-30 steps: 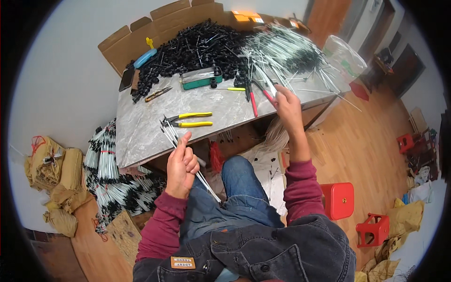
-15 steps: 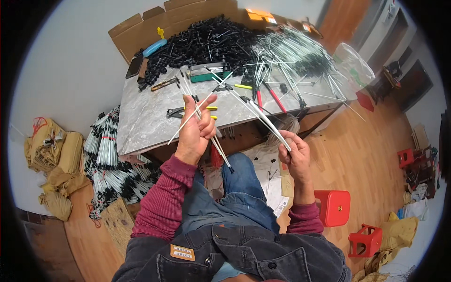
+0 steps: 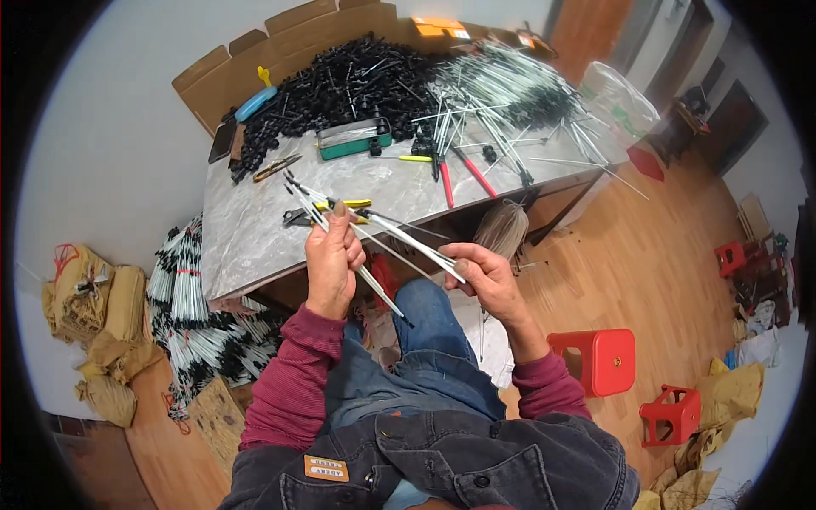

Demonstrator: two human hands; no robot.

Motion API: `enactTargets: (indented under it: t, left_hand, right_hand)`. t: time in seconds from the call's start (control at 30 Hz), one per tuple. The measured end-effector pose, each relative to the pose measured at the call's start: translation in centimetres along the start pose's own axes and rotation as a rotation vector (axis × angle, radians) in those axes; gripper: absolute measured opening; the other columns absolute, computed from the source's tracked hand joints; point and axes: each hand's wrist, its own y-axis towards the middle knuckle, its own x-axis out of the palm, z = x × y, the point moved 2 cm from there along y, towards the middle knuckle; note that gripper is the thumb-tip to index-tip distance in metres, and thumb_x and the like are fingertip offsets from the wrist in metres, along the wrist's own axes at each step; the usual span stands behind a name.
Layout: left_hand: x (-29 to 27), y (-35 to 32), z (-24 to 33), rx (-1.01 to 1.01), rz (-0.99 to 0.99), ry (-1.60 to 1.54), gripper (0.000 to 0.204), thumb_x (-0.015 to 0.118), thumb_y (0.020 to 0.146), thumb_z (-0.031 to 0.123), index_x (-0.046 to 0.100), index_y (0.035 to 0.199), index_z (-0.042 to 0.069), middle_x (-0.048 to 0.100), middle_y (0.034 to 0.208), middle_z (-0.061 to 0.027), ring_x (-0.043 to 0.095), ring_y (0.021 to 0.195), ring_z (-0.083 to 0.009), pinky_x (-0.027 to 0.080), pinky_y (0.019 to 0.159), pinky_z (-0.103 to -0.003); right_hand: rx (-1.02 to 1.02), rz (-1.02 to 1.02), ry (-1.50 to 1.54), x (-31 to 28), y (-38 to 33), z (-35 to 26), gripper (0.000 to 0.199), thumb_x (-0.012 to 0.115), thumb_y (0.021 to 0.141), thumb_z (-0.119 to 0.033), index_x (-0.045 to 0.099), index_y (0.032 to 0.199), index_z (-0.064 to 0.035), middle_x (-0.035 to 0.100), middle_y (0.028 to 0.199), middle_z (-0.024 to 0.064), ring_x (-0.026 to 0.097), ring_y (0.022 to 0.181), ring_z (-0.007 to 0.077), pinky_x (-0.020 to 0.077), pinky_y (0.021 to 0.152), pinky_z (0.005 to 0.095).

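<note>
My left hand (image 3: pixel 333 263) is closed round several thin white rods (image 3: pixel 380 293) with black tips, slanting down toward my knees. My right hand (image 3: pixel 486 279) pinches the lower ends of other white rods (image 3: pixel 412 241). Their upper ends, with a black fitting, reach my left hand and cross its bundle near the thumb. Whether my left fingers also grip these is hidden. Just behind my left hand, yellow-handled pliers (image 3: pixel 344 204) lie on the grey marbled table (image 3: pixel 246 225).
A heap of black plastic parts (image 3: pixel 340 85) and a pile of white rods (image 3: pixel 501 76) cover the table's back. A green tin (image 3: pixel 355 141) and red-handled pliers (image 3: pixel 447 183) lie in front. Bundled rods (image 3: pixel 189 289) stand left; a red stool (image 3: pixel 616 363) stands right.
My right hand has moved left and slightly down, bringing its rods against the left hand's bundle. The left thumb and forefinger have closed in. The whole view has shifted slightly.
</note>
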Motion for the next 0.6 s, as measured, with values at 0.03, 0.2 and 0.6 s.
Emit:
enactTargets:
  t: [0.03,0.2,0.6]
  left_hand:
    - [-0.2,-0.1,-0.1,0.006,0.008,-0.012,0.018,0.056,0.082,0.023,0.049,0.086,0.007,0.036,0.056,0.0051,0.033,0.045,-0.0042,0.026,0.04,-0.019]
    - [-0.1,-0.9,-0.5,0.038,-0.017,0.093,0.011,0.05,0.085,0.018,0.05,0.087,0.007,0.049,0.07,-0.0009,0.044,0.057,-0.0097,0.036,0.049,-0.022]
    - [-1.0,-0.9,0.4,0.056,0.047,0.084,0.025,0.045,0.087,0.022,0.037,0.065,0.014,0.031,0.058,0.0051,0.03,0.05,-0.0053,0.026,0.045,-0.022]
  right_hand:
    - [0.03,-0.08,-0.065,0.0,0.2,-0.5,0.027,0.049,0.083,-0.015,0.051,0.106,-0.0003,0.055,0.069,0.0019,0.044,0.053,0.0043,0.035,0.046,0.0168]
    - [0.255,-0.554,-0.188,-3.8,4.7,0.7,0.027,0.053,0.081,-0.013,0.052,0.103,0.001,0.056,0.071,0.0018,0.048,0.056,0.0054,0.0396,0.05,0.0185]
    - [-0.14,-0.43,-0.486,1.7,5.2,-1.1,0.017,0.053,0.067,-0.011,0.059,0.08,-0.0007,0.058,0.064,0.0057,0.054,0.055,0.0133,0.0438,0.051,0.0272]
